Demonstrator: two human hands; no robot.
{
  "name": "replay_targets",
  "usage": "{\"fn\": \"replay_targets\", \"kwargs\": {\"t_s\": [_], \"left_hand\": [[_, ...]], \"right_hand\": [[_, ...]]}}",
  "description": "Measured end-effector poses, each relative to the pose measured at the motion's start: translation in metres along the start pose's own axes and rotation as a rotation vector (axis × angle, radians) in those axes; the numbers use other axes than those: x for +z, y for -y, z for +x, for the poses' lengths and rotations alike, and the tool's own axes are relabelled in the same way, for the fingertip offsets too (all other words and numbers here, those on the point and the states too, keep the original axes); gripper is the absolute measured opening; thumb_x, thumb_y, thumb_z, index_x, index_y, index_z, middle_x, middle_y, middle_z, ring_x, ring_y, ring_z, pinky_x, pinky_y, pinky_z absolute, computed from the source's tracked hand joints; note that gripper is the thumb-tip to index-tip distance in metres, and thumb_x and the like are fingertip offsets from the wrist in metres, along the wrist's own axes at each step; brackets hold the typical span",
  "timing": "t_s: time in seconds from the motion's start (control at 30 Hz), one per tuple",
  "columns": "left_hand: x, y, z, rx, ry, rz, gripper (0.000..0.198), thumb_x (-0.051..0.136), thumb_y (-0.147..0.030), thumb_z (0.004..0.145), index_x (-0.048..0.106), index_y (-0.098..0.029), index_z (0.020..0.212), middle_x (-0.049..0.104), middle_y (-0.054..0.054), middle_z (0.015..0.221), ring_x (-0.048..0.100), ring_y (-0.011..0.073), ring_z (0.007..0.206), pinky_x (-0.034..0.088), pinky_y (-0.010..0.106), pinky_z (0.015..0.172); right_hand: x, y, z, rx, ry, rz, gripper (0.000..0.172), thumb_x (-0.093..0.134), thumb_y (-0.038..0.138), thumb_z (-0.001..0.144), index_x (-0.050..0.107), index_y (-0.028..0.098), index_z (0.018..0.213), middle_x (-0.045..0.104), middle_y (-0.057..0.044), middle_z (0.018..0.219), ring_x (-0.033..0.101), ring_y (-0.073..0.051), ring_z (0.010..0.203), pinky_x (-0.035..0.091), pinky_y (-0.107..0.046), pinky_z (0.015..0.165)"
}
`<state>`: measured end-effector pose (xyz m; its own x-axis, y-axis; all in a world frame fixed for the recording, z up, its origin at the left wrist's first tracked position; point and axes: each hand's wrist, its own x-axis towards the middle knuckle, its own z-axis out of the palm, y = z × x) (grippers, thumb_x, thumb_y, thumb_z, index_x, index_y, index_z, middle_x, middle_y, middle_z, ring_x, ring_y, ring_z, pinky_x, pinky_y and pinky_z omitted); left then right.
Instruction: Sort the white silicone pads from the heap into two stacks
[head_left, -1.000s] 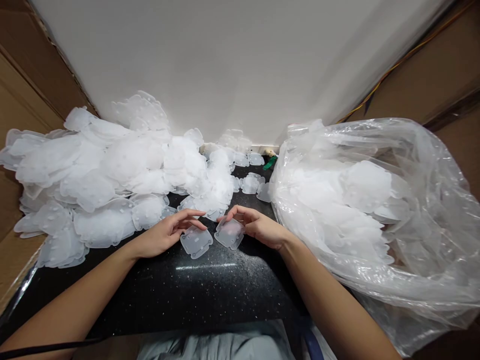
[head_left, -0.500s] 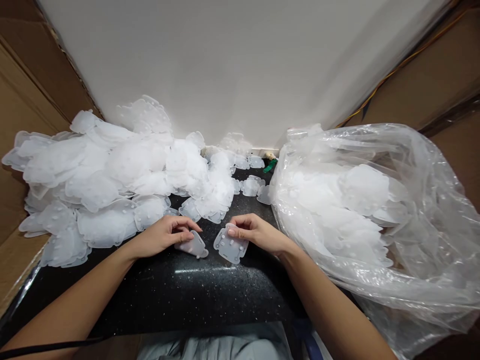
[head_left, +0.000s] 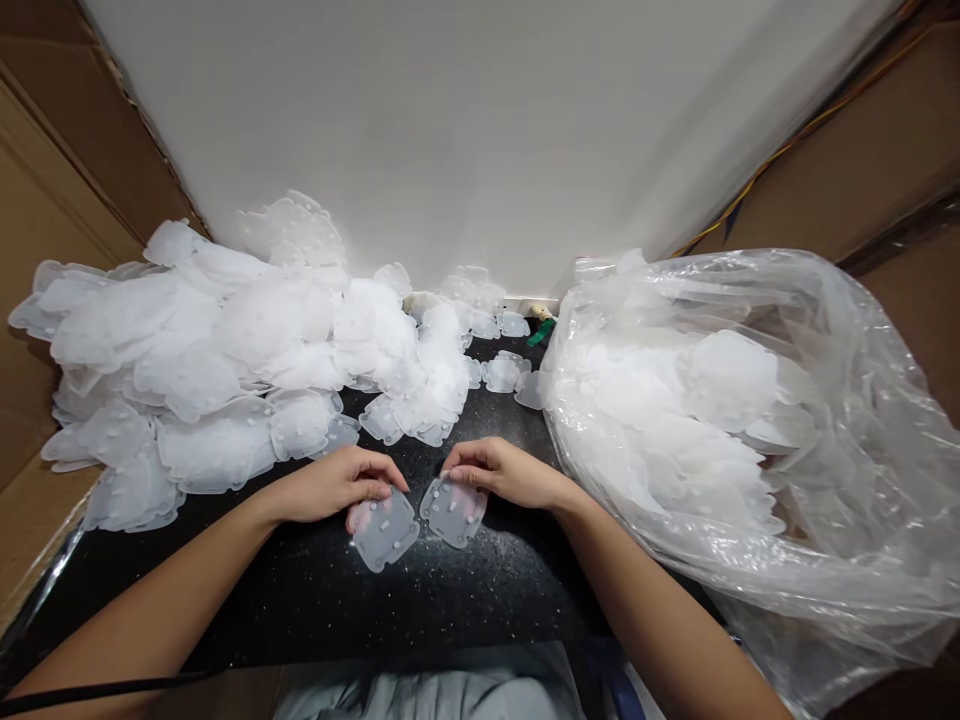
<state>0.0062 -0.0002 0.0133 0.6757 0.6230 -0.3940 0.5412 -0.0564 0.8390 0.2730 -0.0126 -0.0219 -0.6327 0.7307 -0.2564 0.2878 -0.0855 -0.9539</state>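
Observation:
My left hand [head_left: 339, 486] pinches a translucent white plastic piece [head_left: 386, 535] by its upper edge. The piece is flat and roughly square, with rounded corners and small raised pegs. Another translucent plastic piece [head_left: 453, 515] of the same kind is held between the thumb and fingers of my right hand [head_left: 502, 474]. Both pieces hang side by side with a narrow gap between them, their faces toward me. Fingers behind the pieces show through faintly. Just beyond my hands, a large heap of similar pieces [head_left: 202, 320] covers the left and middle of the black speckled tabletop [head_left: 315, 600].
A clear plastic bag [head_left: 840, 420] at the right holds many more such pieces. A few loose pieces [head_left: 504, 371] lie between heap and bag. By the white wall [head_left: 480, 130] sits a small green object [head_left: 541, 332]. Cardboard [head_left: 67, 130] stands at the left side.
The left piece has turned from a slanted view to face me and dropped slightly. My right hand has moved a little left and down, bringing its piece closer to the other.

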Motion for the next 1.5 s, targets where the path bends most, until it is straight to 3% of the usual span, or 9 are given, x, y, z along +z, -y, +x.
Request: {"fn": "replay_targets", "kwargs": {"t_s": [0.2, 0.33, 0.43, 0.53, 0.73, 0.93, 1.13, 1.33, 1.5], "left_hand": [[0.008, -0.003, -0.002, 0.155, 0.117, 0.186, 0.023, 0.062, -0.033, 0.088, 0.076, -0.021, 0.103, 0.073, 0.004, 0.085, 0.066, 0.0166, 0.076, 0.047, 0.023, 0.069], [0.010, -0.002, 0.001, 0.309, -0.114, 0.391, 0.020, 0.061, -0.033, 0.090, 0.076, -0.025, 0.100, 0.067, 0.005, 0.095, 0.062, 0.0198, 0.092, 0.047, 0.029, 0.084], [0.007, 0.009, 0.008, 0.304, -0.456, 0.586, 0.023, 0.057, -0.030, 0.092, 0.071, -0.022, 0.109, 0.063, 0.009, 0.105, 0.057, 0.0255, 0.103, 0.048, 0.038, 0.089], [0.002, 0.022, 0.017, 0.242, -0.664, 0.764, 0.029, 0.057, -0.029, 0.091, 0.066, -0.019, 0.117, 0.060, 0.013, 0.118, 0.053, 0.0318, 0.113, 0.049, 0.046, 0.091], [-0.004, 0.030, 0.019, 0.287, -0.629, 0.899, 0.025, 0.047, -0.026, 0.096, 0.067, -0.021, 0.111, 0.065, 0.010, 0.110, 0.062, 0.0257, 0.098, 0.053, 0.039, 0.079], [-0.004, 0.025, 0.015, 0.374, -0.622, 0.951, 0.022, 0.048, -0.014, 0.093, 0.070, -0.020, 0.096, 0.069, 0.009, 0.102, 0.061, 0.0240, 0.096, 0.053, 0.037, 0.077], [-0.005, 0.026, 0.015, 0.376, -0.630, 0.874, 0.018, 0.051, -0.017, 0.091, 0.068, -0.020, 0.089, 0.068, 0.009, 0.106, 0.060, 0.0244, 0.103, 0.053, 0.036, 0.076], [-0.002, 0.016, 0.013, 0.347, -0.650, 0.630, 0.012, 0.052, -0.024, 0.091, 0.063, -0.021, 0.087, 0.072, 0.007, 0.106, 0.063, 0.0255, 0.106, 0.044, 0.046, 0.098], [0.000, 0.008, 0.008, 0.177, -0.702, 0.081, 0.024, 0.053, -0.044, 0.091, 0.057, -0.021, 0.094, 0.072, 0.006, 0.097, 0.067, 0.0220, 0.089, 0.051, 0.034, 0.080]], "right_hand": [[0.005, 0.007, -0.006, -0.003, 0.257, -0.126, 0.034, 0.064, 0.052, 0.084, 0.066, 0.019, 0.088, 0.063, 0.002, 0.066, 0.058, -0.011, 0.055, 0.047, -0.023, 0.056], [0.007, 0.007, 0.001, -0.222, -0.100, -0.482, 0.025, 0.063, 0.042, 0.089, 0.069, 0.019, 0.081, 0.064, -0.002, 0.077, 0.059, -0.015, 0.070, 0.046, -0.025, 0.065], [0.011, 0.002, 0.014, -0.267, -0.420, -0.673, 0.019, 0.057, 0.030, 0.093, 0.066, 0.023, 0.107, 0.063, -0.008, 0.108, 0.063, -0.016, 0.078, 0.051, -0.031, 0.073], [0.017, -0.003, 0.028, -0.277, -0.520, -0.847, 0.037, 0.052, 0.023, 0.093, 0.054, 0.029, 0.130, 0.049, -0.010, 0.140, 0.067, -0.019, 0.089, 0.055, -0.036, 0.080], [0.014, -0.010, 0.036, -0.203, -0.565, -1.002, 0.025, 0.046, 0.016, 0.094, 0.066, 0.024, 0.106, 0.064, -0.006, 0.122, 0.069, -0.019, 0.088, 0.055, -0.031, 0.073], [0.011, -0.013, 0.037, -0.375, -0.566, -1.010, 0.032, 0.054, 0.019, 0.092, 0.058, 0.024, 0.123, 0.059, -0.009, 0.133, 0.063, -0.022, 0.109, 0.052, -0.035, 0.091], [0.014, -0.007, 0.038, -0.327, -0.579, -1.151, 0.020, 0.055, 0.028, 0.095, 0.065, 0.021, 0.111, 0.066, -0.010, 0.119, 0.063, -0.023, 0.095, 0.048, -0.036, 0.081], [0.017, 0.001, 0.037, -0.341, -0.617, -1.051, 0.015, 0.056, 0.029, 0.093, 0.067, 0.021, 0.101, 0.068, -0.012, 0.101, 0.056, -0.029, 0.101, 0.042, -0.045, 0.088], [0.013, 0.002, 0.035, -0.382, -0.726, -0.263, 0.015, 0.054, 0.028, 0.088, 0.055, 0.021, 0.074, 0.068, -0.007, 0.097, 0.060, -0.021, 0.088, 0.046, -0.036, 0.080]]}}
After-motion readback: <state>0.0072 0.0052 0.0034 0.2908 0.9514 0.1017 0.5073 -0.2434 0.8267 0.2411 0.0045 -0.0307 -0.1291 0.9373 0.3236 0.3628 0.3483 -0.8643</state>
